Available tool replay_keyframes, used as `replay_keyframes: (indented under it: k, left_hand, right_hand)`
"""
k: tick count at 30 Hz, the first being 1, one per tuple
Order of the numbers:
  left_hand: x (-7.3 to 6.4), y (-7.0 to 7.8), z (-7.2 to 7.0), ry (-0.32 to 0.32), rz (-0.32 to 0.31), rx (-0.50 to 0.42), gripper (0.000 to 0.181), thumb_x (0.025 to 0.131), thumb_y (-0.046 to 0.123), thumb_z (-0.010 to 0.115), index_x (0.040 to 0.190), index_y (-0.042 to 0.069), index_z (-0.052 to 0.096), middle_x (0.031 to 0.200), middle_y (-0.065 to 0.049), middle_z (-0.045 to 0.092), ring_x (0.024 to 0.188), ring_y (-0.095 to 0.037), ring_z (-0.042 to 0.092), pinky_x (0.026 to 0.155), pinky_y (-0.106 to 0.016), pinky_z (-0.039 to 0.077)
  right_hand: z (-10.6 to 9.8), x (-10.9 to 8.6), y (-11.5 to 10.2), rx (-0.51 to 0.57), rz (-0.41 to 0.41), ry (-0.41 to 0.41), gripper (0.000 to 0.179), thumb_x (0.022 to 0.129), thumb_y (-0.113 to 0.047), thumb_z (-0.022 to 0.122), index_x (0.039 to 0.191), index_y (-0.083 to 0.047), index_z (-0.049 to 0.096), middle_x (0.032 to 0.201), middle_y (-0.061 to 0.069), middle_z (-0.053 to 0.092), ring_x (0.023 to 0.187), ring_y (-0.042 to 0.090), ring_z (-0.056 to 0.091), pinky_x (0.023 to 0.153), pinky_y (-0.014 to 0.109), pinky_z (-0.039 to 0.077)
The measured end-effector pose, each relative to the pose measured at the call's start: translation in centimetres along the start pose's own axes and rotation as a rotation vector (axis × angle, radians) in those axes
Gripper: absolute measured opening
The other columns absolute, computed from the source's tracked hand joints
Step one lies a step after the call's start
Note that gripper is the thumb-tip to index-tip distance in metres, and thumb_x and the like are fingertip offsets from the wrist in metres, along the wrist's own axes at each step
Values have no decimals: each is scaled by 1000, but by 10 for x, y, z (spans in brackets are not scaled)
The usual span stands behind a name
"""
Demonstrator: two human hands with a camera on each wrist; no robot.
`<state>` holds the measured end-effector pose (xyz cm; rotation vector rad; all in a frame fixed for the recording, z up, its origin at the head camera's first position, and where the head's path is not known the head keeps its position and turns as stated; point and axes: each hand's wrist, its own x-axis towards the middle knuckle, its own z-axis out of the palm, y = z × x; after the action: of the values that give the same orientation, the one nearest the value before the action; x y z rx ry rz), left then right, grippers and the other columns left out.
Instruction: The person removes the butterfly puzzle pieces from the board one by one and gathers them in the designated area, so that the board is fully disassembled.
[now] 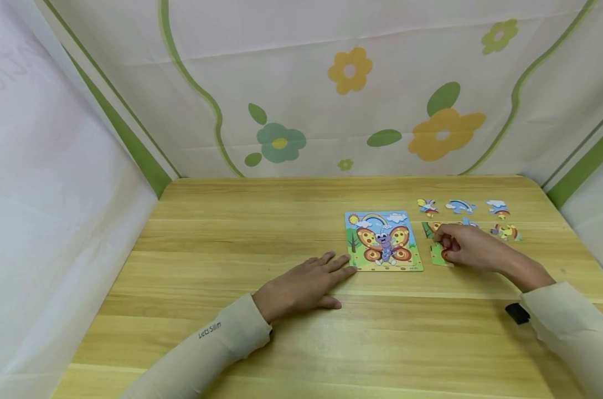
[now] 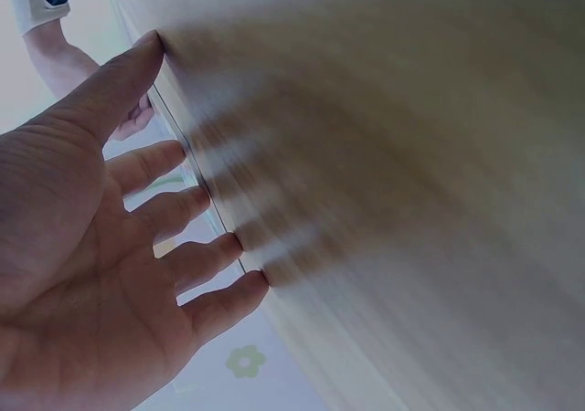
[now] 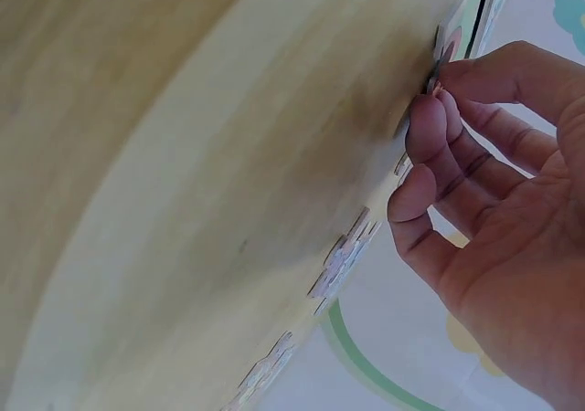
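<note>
A square puzzle board [image 1: 384, 241] shows a purple butterfly, a rainbow and a sun. My left hand [image 1: 301, 285] lies palm down with spread fingers, its fingertips at the board's lower left corner; the left wrist view shows the fingers [image 2: 169, 215] nearly straight. To the right of the board, my right hand [image 1: 473, 247] pinches a green-edged puzzle piece [image 1: 437, 256] between thumb and fingers. Seen from the right wrist, the hand [image 3: 512, 183] has its fingertips together on a thin edge. Another piece [image 1: 427, 229] lies behind those fingers, partly hidden.
Loose puzzle pieces lie at the back right, among them a rainbow piece [image 1: 460, 206], a cloud piece [image 1: 498, 208], a sun piece [image 1: 427, 207] and a yellow wing piece [image 1: 506, 231]. A black object [image 1: 518, 313] shows by the right sleeve. Printed fabric walls [image 1: 311, 66] border the wooden table [image 1: 221, 233].
</note>
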<state>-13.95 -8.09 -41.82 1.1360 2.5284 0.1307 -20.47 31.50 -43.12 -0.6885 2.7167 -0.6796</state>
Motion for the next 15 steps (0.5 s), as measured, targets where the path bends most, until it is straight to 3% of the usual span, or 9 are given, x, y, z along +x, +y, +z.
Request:
replay_keyframes:
  k: [15]
  left_hand:
    - [1,-2,1,0,2,-4,75,105,47,59,168,22,27,177,-4,19,163,-32,22,128,-49,31]
  right_hand:
    - [-4,0,-2,47,0,-11,26,87,12,68,111,1,65,87,1,59,74,7,48,60,24,43]
